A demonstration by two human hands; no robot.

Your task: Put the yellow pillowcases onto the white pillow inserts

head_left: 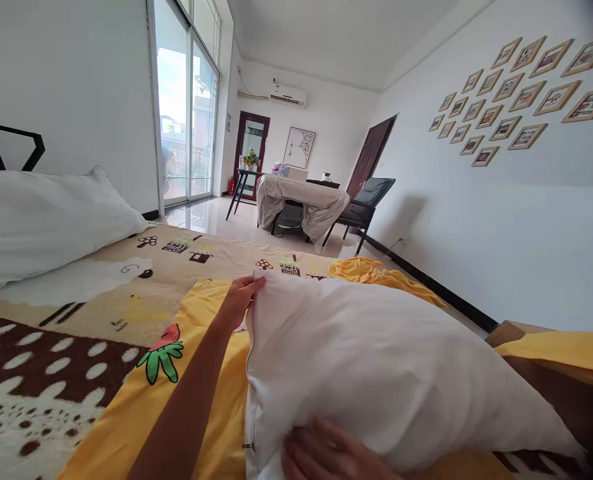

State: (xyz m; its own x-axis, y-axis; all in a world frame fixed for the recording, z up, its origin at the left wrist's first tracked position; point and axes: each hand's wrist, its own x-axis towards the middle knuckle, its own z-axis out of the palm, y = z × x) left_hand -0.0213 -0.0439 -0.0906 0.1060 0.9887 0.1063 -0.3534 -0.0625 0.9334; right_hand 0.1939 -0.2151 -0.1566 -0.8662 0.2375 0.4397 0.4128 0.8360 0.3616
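Note:
A white pillow (386, 360) lies in front of me, partly over a yellow cloth (216, 407) with a strawberry print. My left hand (240, 301) pinches the pillow's far left corner between thumb and fingers. Low in the view, my right hand (326, 453) presses against the near side of the pillow; it is blurred and its fingertips are hard to make out. A zipper runs down the pillow's left edge, with its pull near the bottom.
A patterned blanket (101, 280) covers the bed. Another white pillow (51, 220) lies at the left. Bunched yellow fabric (376, 272) is beyond the pillow; a cardboard box (514, 330) with yellow cloth stands right. A covered table (301, 193) and chair (364, 207) are farther off.

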